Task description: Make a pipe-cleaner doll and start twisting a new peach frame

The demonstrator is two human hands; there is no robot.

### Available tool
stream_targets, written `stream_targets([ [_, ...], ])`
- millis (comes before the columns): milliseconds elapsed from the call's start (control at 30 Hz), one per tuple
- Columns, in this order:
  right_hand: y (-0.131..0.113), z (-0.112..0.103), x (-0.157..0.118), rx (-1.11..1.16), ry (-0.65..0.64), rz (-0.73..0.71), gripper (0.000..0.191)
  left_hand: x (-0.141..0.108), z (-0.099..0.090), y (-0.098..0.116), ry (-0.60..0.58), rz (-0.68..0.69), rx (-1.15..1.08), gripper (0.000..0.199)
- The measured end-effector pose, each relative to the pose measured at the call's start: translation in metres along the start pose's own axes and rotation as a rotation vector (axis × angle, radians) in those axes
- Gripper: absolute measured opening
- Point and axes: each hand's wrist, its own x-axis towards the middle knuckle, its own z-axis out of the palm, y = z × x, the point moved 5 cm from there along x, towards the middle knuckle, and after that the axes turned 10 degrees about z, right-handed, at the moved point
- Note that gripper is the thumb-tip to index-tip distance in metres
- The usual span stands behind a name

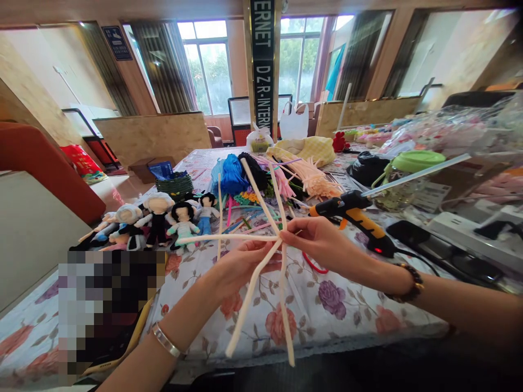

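Several cream fuzzy stems (250, 288) cross at one point and spread out like a star between my hands. My right hand (312, 237) pinches them at the crossing, its thumb and index finger pressed together there. My left hand (241, 267) is just left of and below the crossing, fingers closed round the stems from behind; its fingertips are partly hidden by them. Another cream stem (220, 218) stands out behind the left-pointing one. To the right lies a black and orange glue gun (355, 218) with a long clear glue stick in its back.
Small dolls (157, 218) and a dark green basket (175, 185) are at the left. Blue stem bundles (231, 173) and peach stems (316, 177) lie behind my hands. A green-lidded jar (402, 182) and a white power strip (461, 234) are at the right.
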Motion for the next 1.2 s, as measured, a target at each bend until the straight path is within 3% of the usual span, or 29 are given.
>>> stream_targets([
  [100, -0.002, 0.001, -0.002, -0.058, -0.029, -0.027, 0.026, 0.000, -0.005, 0.001, 0.004, -0.048, -0.029, 0.006],
  [267, -0.010, 0.004, -0.006, -0.199, -0.047, -0.119, 0.019, -0.008, 0.008, -0.005, -0.163, -0.201, -0.161, 0.017],
  [467, -0.015, 0.001, -0.009, -0.270, -0.035, -0.174, 0.017, -0.019, 0.019, -0.008, -0.150, -0.239, -0.328, 0.019],
  [667, -0.011, -0.001, -0.007, -0.313, -0.005, -0.174, 0.020, -0.021, 0.024, -0.005, -0.201, -0.219, -0.339, 0.013],
  [767, -0.010, -0.001, -0.006, -0.305, 0.008, -0.156, 0.018, -0.019, 0.023, -0.005, -0.164, -0.169, -0.306, 0.004],
  [1000, -0.005, -0.001, -0.004, -0.179, -0.028, -0.073, 0.019, -0.012, 0.014, -0.015, -0.032, -0.098, -0.208, 0.010],
  [1200, -0.005, 0.003, -0.004, 0.029, -0.102, -0.002, 0.021, -0.007, 0.023, -0.021, -0.184, -0.006, -0.409, 0.013],
])
